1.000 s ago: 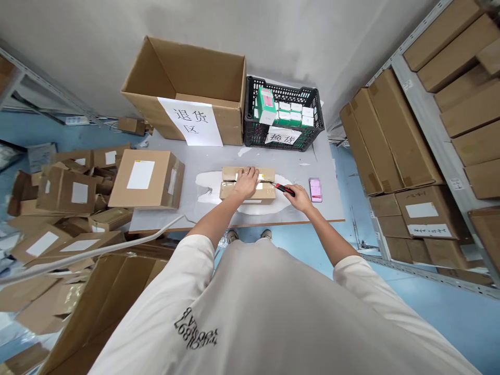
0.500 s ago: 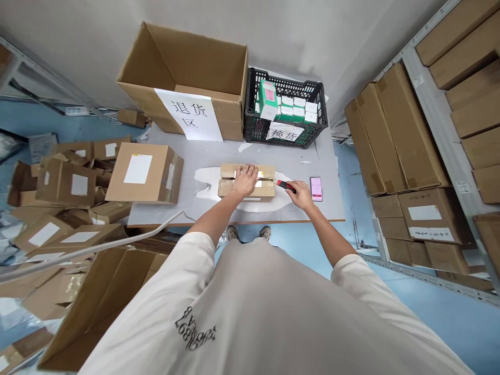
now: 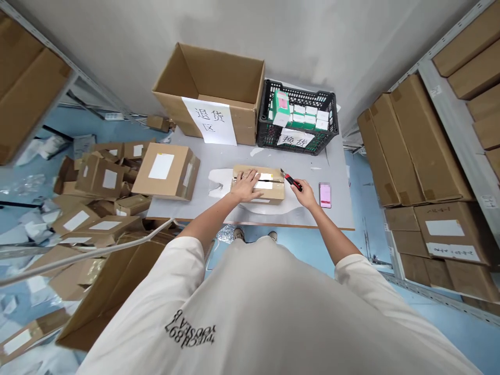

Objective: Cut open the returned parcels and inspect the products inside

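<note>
A small cardboard box point(image 3: 274, 195) with a white label lies lengthwise on the table, a dark slit running along its top seam. My left hand point(image 3: 246, 186) rests flat on the left part of its top, fingers spread. In my right hand point(image 3: 305, 197) is a red and black utility knife point(image 3: 292, 182). Its blade points up and left, near the box's upper right corner; I cannot tell whether it touches. A phone point(image 3: 325, 195) with a pink screen lies to the right of that hand.
Behind stand a large open carton point(image 3: 246, 117) with a paper sign and a black plastic crate point(image 3: 332, 130) holding green-white boxes. A closed carton point(image 3: 156, 177) sits at the table's left. Cartons pile up on the left floor; shelves with boxes point(image 3: 445, 224) line the right.
The knife has turned from lying nearly level at the box's right end to pointing up beside its upper right corner. The slit shows darker. The camera view has shifted.
</note>
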A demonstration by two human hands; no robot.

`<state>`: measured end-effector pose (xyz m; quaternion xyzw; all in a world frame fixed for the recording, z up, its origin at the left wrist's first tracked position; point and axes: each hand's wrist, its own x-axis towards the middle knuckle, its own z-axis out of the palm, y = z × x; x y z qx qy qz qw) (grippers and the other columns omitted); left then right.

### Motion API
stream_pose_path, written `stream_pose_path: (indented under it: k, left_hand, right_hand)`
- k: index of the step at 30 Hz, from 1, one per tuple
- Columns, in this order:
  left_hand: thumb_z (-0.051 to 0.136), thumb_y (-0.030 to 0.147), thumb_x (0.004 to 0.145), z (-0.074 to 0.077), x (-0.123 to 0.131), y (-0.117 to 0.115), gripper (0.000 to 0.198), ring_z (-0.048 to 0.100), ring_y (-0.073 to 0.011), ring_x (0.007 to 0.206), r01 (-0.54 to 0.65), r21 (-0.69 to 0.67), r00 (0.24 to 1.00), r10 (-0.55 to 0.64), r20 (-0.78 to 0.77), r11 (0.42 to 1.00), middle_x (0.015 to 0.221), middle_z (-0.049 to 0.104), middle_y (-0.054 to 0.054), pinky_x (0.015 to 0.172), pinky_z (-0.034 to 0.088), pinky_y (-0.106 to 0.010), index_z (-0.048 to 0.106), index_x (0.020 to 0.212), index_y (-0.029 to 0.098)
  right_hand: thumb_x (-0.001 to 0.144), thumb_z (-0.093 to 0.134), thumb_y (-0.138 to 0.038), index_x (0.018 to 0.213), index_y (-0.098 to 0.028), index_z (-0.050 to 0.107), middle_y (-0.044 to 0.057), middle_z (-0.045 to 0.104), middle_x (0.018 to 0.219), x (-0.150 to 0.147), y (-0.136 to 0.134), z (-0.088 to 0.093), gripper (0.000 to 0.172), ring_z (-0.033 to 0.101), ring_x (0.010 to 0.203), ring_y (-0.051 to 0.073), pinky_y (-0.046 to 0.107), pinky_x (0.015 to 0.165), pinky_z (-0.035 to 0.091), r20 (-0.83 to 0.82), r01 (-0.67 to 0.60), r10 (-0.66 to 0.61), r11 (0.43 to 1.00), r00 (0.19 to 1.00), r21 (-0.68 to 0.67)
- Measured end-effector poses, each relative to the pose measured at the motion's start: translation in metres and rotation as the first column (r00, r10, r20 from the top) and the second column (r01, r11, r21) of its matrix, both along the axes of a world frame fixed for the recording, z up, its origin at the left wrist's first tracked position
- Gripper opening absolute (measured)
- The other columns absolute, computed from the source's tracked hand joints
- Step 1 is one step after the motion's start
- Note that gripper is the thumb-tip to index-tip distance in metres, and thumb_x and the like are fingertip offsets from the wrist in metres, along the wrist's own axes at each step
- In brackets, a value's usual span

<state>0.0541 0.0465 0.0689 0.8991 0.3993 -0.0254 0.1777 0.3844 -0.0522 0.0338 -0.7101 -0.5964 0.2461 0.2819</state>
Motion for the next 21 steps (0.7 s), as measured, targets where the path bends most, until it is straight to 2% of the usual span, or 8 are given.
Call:
stream_pose_path:
  k: [3, 5, 7, 8, 10, 13, 17, 21]
  left_hand:
    - [0.078, 0.066, 0.094, 0.0, -0.038, 0.0, 0.107, 0.021, -0.0434, 0.179, -0.05, -0.008, 0.999, 0.05, -0.02, 0.999, 0.192, 0.027, -0.024, 0.144, 0.011, -0.064, 0.035, 0.182, 0.022]
    - [0.089, 0.064, 0.085, -0.004, -0.058, 0.001, 0.12, 0.02, -0.0493, 0.178, -0.13, -0.047, 0.991, 0.129, -0.029, 0.99, 0.193, 0.021, -0.025, 0.143, 0.017, -0.067, 0.033, 0.183, 0.024]
    - [0.095, 0.061, 0.078, -0.013, -0.071, 0.004, 0.127, 0.034, -0.0532, 0.172, -0.222, -0.142, 0.975, 0.222, -0.013, 0.965, 0.193, 0.017, -0.025, 0.138, 0.031, -0.064, 0.032, 0.183, 0.027]
    - [0.096, 0.059, 0.078, -0.017, -0.074, 0.005, 0.128, 0.042, -0.0523, 0.168, -0.257, -0.198, 0.964, 0.264, 0.009, 0.946, 0.192, 0.018, -0.024, 0.136, 0.038, -0.061, 0.03, 0.183, 0.027]
    - [0.094, 0.055, 0.079, -0.026, -0.075, 0.007, 0.127, 0.051, -0.0482, 0.162, -0.296, -0.293, 0.943, 0.328, 0.064, 0.909, 0.188, 0.027, -0.023, 0.132, 0.045, -0.055, 0.028, 0.183, 0.027]
    - [0.091, 0.053, 0.079, -0.032, -0.068, 0.013, 0.124, 0.052, -0.0456, 0.162, -0.294, -0.347, 0.924, 0.358, 0.136, 0.891, 0.178, 0.043, -0.023, 0.133, 0.046, -0.051, 0.03, 0.183, 0.023]
    - [0.089, 0.06, 0.078, -0.023, -0.052, 0.024, 0.119, 0.057, -0.0456, 0.157, -0.257, -0.375, 0.931, 0.332, 0.152, 0.891, 0.168, 0.054, -0.021, 0.132, 0.047, -0.049, 0.041, 0.179, 0.02]
    - [0.086, 0.067, 0.08, -0.014, -0.035, 0.033, 0.104, 0.066, -0.0414, 0.147, -0.245, -0.423, 0.93, 0.334, 0.151, 0.873, 0.156, 0.065, -0.016, 0.127, 0.052, -0.042, 0.058, 0.169, 0.021]
  right_hand:
    - [0.104, 0.056, -0.08, 0.134, -0.022, 0.074, 0.019, 0.078, 0.135, -0.007, -0.004, -0.002, 0.068, 0.071, 0.123, 0.034, 0.051, 0.112, 0.058, -0.105, 0.009, -0.012, 1.0, 0.994, -0.027]
    - [0.1, 0.06, -0.083, 0.133, -0.023, 0.073, 0.016, 0.08, 0.132, -0.013, -0.008, -0.006, 0.069, 0.073, 0.12, 0.033, 0.051, 0.11, 0.059, -0.198, 0.02, -0.029, 0.999, 0.98, -0.047]
    - [0.096, 0.064, -0.085, 0.131, -0.025, 0.071, 0.014, 0.081, 0.128, -0.021, -0.012, -0.011, 0.071, 0.075, 0.117, 0.033, 0.052, 0.109, 0.06, -0.286, 0.037, -0.053, 0.997, 0.957, -0.061]
    - [0.094, 0.065, -0.086, 0.13, -0.025, 0.071, 0.013, 0.082, 0.127, -0.025, -0.013, -0.013, 0.072, 0.075, 0.117, 0.033, 0.052, 0.109, 0.06, -0.319, 0.048, -0.066, 0.997, 0.946, -0.065]
    - [0.091, 0.067, -0.088, 0.129, -0.025, 0.07, 0.013, 0.082, 0.126, -0.032, -0.016, -0.016, 0.074, 0.076, 0.116, 0.033, 0.053, 0.11, 0.06, -0.353, 0.071, -0.091, 0.995, 0.931, -0.069]
    - [0.09, 0.066, -0.09, 0.129, -0.024, 0.069, 0.014, 0.082, 0.125, -0.036, -0.016, -0.016, 0.077, 0.076, 0.116, 0.033, 0.053, 0.11, 0.061, -0.366, 0.115, -0.127, 0.992, 0.922, -0.055]
    - [0.091, 0.065, -0.09, 0.131, -0.024, 0.068, 0.013, 0.082, 0.123, -0.023, -0.016, -0.008, 0.077, 0.076, 0.115, 0.031, 0.051, 0.109, 0.062, -0.361, 0.199, -0.194, 0.98, 0.912, -0.023]
    - [0.092, 0.062, -0.089, 0.133, -0.025, 0.067, 0.011, 0.082, 0.121, -0.004, -0.017, -0.005, 0.076, 0.075, 0.117, 0.03, 0.05, 0.108, 0.064, -0.347, 0.277, -0.271, 0.96, 0.898, -0.032]
